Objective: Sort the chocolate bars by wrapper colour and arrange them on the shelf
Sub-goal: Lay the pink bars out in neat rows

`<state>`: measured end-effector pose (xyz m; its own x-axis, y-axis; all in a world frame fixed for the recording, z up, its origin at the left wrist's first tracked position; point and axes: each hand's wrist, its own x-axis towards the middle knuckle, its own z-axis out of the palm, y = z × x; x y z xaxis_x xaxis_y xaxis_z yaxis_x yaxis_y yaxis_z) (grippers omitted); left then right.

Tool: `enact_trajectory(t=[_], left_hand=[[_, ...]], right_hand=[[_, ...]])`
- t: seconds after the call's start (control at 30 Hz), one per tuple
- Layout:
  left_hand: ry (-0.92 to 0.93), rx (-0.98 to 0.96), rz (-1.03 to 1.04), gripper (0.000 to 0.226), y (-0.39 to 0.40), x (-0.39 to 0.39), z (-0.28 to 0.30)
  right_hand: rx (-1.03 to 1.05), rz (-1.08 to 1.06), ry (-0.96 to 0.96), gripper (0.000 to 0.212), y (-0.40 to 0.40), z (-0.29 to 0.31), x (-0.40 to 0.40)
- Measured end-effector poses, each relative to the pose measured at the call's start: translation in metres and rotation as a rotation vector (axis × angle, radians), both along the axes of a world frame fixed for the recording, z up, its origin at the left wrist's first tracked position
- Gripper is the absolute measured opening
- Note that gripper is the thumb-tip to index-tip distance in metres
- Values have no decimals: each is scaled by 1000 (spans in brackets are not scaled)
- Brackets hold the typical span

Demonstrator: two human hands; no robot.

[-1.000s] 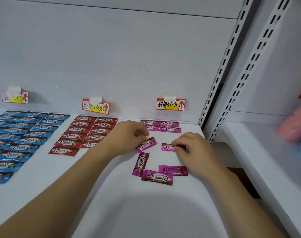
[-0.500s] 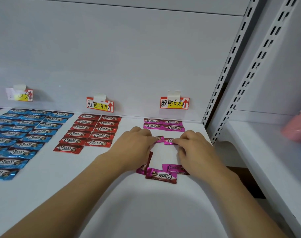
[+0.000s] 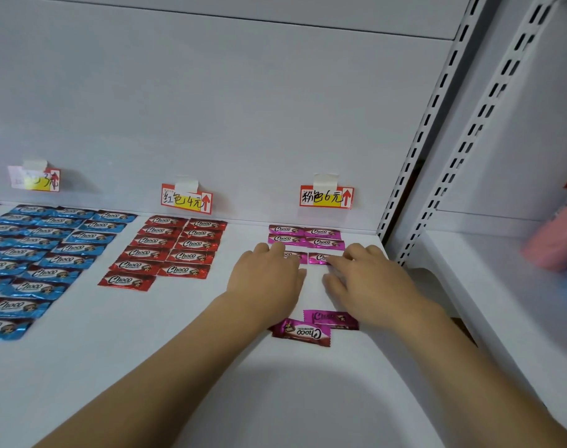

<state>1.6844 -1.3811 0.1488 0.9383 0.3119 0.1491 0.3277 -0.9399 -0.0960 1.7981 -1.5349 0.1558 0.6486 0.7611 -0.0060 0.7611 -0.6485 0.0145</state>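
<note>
Left hand: the left hand (image 3: 269, 279) lies palm down, fingers fairly straight, its fingertips pressing on a pink bar (image 3: 295, 256) in the third row; it pins the bar, it does not pinch it.
Right hand: the right hand (image 3: 369, 279) lies flat the same way, fingers stretched, their tips resting on the neighbouring pink bar (image 3: 319, 258); I cannot tell whether the thumb is tucked under an edge.
Bars under the fingers: both lie side by side, just in front of the placed pink rows (image 3: 306, 237), below the pink price tag (image 3: 326, 196).
How they should handle: light, small, in crinkly glossy foil; I would judge they slide easily on the smooth board, so a flat push from above suits them. To lift one, pinch the crimped end seals or the long edges; squeezing the middle might crack the chocolate.
Waiting bars: two loose pink bars (image 3: 317, 324) lie askew and overlapping near the wrists, well short of the rows; a third may be hidden under the left forearm.
Other colours: red bars (image 3: 165, 250) sit in two columns under the red price tag (image 3: 186, 199); blue bars (image 3: 43, 253) fill the left, under a faded tag (image 3: 35, 179).
Surface: the white shelf (image 3: 211, 383) is flat, matte-smooth and level.
Room: a white back panel (image 3: 211, 108), slotted uprights (image 3: 417, 140) to the right, and a neighbouring bay with a blurred pink object (image 3: 556, 234).
</note>
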Motion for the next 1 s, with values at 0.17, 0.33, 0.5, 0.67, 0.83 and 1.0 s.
enact_trajectory(t=[0.17, 0.33, 0.5, 0.67, 0.83, 1.0], left_hand=[[-48, -89, 39, 42, 6, 0, -11], [-75, -108, 57, 44, 8, 4, -16], [-101, -117, 68, 44, 9, 6, -18], [-125, -141, 71, 44, 10, 9, -19], [-125, -139, 78, 45, 11, 11, -20], [-117, -141, 78, 44, 11, 12, -20]], right_hand=[[59, -35, -112, 48, 1, -18, -6], [142, -71, -113, 52, 6, -25, -5], [203, -93, -64, 68, 8, -22, -5], [207, -105, -63, 67, 10, -21, -6], [191, -119, -49, 67, 10, -22, -4], [196, -113, -47, 68, 11, -22, -4]])
